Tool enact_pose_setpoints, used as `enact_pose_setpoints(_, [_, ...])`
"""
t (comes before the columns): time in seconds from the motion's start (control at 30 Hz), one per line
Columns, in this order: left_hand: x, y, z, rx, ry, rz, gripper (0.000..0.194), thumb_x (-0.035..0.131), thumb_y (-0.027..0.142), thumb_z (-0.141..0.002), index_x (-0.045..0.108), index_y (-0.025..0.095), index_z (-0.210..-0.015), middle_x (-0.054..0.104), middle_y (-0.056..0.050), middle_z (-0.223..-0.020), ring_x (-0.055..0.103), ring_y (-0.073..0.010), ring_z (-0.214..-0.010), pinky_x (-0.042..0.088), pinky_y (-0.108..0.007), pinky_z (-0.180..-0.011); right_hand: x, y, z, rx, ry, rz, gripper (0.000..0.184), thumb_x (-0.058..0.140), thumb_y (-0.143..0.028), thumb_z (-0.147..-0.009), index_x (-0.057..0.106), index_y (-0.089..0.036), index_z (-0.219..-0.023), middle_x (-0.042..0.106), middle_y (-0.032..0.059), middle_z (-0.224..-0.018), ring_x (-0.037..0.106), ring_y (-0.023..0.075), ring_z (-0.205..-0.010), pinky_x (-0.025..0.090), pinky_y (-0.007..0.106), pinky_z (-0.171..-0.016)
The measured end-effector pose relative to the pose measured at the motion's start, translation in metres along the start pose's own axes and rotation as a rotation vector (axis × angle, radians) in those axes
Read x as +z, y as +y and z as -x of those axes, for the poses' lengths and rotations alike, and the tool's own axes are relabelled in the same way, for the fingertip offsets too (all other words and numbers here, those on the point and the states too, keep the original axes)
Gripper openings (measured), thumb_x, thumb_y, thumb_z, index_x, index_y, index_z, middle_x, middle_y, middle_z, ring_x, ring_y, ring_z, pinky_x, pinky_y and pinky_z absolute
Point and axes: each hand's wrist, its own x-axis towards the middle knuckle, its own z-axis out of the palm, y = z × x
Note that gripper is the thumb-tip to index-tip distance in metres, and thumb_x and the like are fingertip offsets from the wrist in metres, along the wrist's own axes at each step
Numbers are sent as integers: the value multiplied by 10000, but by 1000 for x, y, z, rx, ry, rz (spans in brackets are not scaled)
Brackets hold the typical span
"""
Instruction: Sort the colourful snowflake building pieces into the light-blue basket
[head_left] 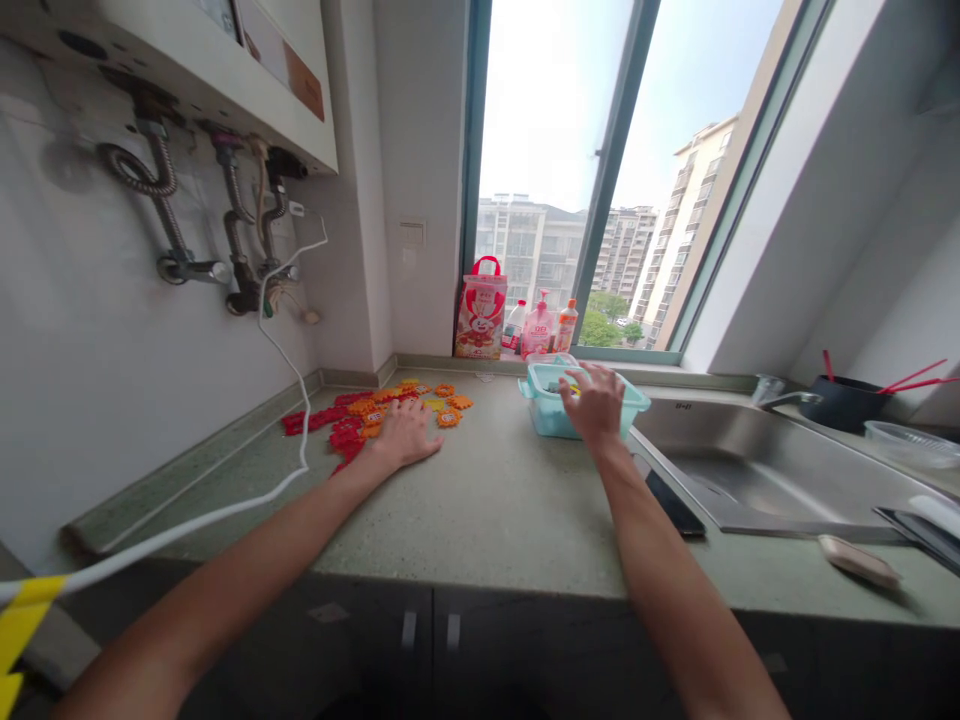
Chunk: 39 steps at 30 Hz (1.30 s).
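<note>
Several red, orange and yellow flat plastic pieces (367, 410) lie scattered on the green countertop (495, 500) near the back left corner. My left hand (405, 435) rests on the near edge of that pile, fingers spread flat. A pale teal plastic box (551, 412) stands beside the sink, with a few pieces inside. My right hand (596, 405) hovers over the box's front rim, fingers loosely spread, nothing visibly held.
A steel sink (750, 465) with a tap lies to the right. A dark phone (673, 505) rests at its edge. A red gift bag (481, 318) and bottles (541, 328) stand on the window sill. A white cable (292, 390) hangs from wall pipes. A black pot with chopsticks (847, 400) stands far right.
</note>
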Motion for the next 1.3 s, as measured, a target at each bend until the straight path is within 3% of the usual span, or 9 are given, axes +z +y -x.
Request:
enact_pose_setpoints(0.1, [5, 19, -19, 60, -6, -26, 660, 577, 628, -923, 628, 151, -1377, 650, -227, -1339, 555, -401, -1247, 352, -527, -1086, 8, -43, 8, -232, -79, -145, 279, 561, -331, -1010, 777, -235, -1158, 653, 114, -1421, 503, 311, -1329, 361, 496, -1133])
enact_pose_setpoints(0.2, [15, 35, -45, -16, -40, -10, 860, 539, 754, -896, 565, 100, -1453, 615, -267, -1399, 540, -420, -1288, 321, -548, -1123, 17, -77, 18, -369, -184, -247, 245, 594, -289, -998, 783, -247, -1149, 645, 108, -1434, 518, 300, -1321, 392, 488, -1134])
enact_pose_setpoints(0.4, [30, 39, -66, -246, -229, 172, 1129, 494, 926, -782, 503, 56, -1502, 673, -325, -1287, 598, -474, -1267, 290, -581, -1141, 34, -87, 35, -458, -398, -354, 255, 638, -269, -983, 776, -258, -1197, 615, 125, -1479, 551, 316, -1321, 435, 541, -1131])
enact_pose_setpoints(0.57, [31, 33, -53, -83, -118, 273, 910, 489, 807, -888, 564, 117, -1477, 715, -257, -1218, 614, -436, -1235, 374, -524, -1094, 53, -89, 51, -449, -628, -381, 397, 641, -336, -994, 684, -247, -1379, 623, 135, -1484, 590, 307, -1325, 469, 523, -1124])
enact_pose_setpoints(0.67, [31, 32, -49, 20, -86, 336, 668, 417, 590, -1007, 554, 167, -1505, 740, -186, -1139, 645, -368, -1159, 458, -464, -998, 62, -97, 57, -443, -727, -413, 493, 596, -367, -1014, 601, -211, -1482, 578, 154, -1535, 587, 309, -1357, 454, 493, -1150])
enact_pose_setpoints(0.8, [30, 34, -52, 80, -111, 345, 509, 458, 343, -986, 610, 224, -1456, 752, -119, -1115, 666, -296, -1076, 486, -400, -968, 65, -101, 58, -446, -779, -441, 490, 595, -356, -1003, 603, -235, -1478, 594, 129, -1525, 581, 295, -1374, 440, 460, -1162])
enact_pose_setpoints(1.03, [26, 24, -53, -60, -149, 218, 343, 506, 247, -921, 778, 175, -1118, 750, -186, -1006, 682, -347, -1030, 483, -472, -960, 57, -95, 55, -323, -795, -321, 432, 548, -450, -1036, 656, -203, -1374, 700, 130, -1381, 623, 303, -1302, 478, 442, -1103])
enact_pose_setpoints(1.17, [28, 9, -47, -33, -101, 206, 317, 569, 369, -909, 798, 211, -1061, 749, -169, -1101, 619, -373, -1175, 432, -517, -1053, 56, -92, 56, -236, -804, -235, 491, 522, -508, -1044, 639, -178, -1389, 641, 184, -1450, 588, 353, -1346, 484, 503, -1096])
enact_pose_setpoints(1.3, [36, 2, -46, -34, -98, 297, 289, 609, 378, -893, 780, 230, -1074, 753, -133, -1147, 658, -328, -1115, 465, -470, -1031, 58, -89, 59, -219, -789, -284, 599, 559, -493, -1030, 524, -156, -1524, 541, 208, -1552, 531, 352, -1420, 456, 502, -1146])
